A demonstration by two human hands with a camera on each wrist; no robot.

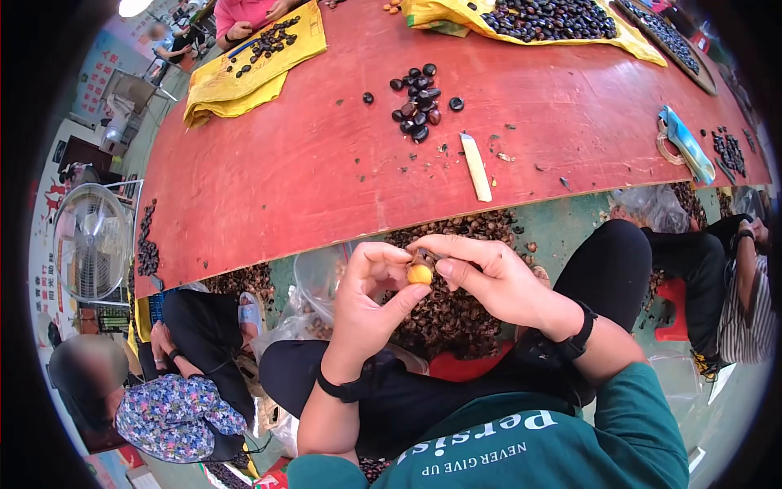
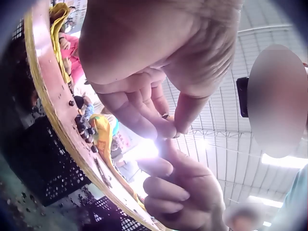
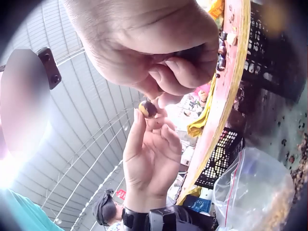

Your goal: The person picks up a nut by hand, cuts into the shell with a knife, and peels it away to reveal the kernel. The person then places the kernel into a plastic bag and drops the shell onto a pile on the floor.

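Note:
Over the lap in the head view, a partly peeled chestnut shows its yellow kernel, with brown shell at its upper edge. My left hand pinches it between thumb and fingers. From the other side my right hand meets it, thumb and forefinger pinching at the shell edge. In the right wrist view the chestnut shows dark shell beside a pale patch, between the left thumb and fingers, with the right fingertips just above. The left wrist view mostly hides it behind the fingers.
A heap of brown shells lies below the hands. On the red table are dark chestnuts, a cream-handled knife, tape roll and yellow sacks. People sit at both sides; a fan stands left.

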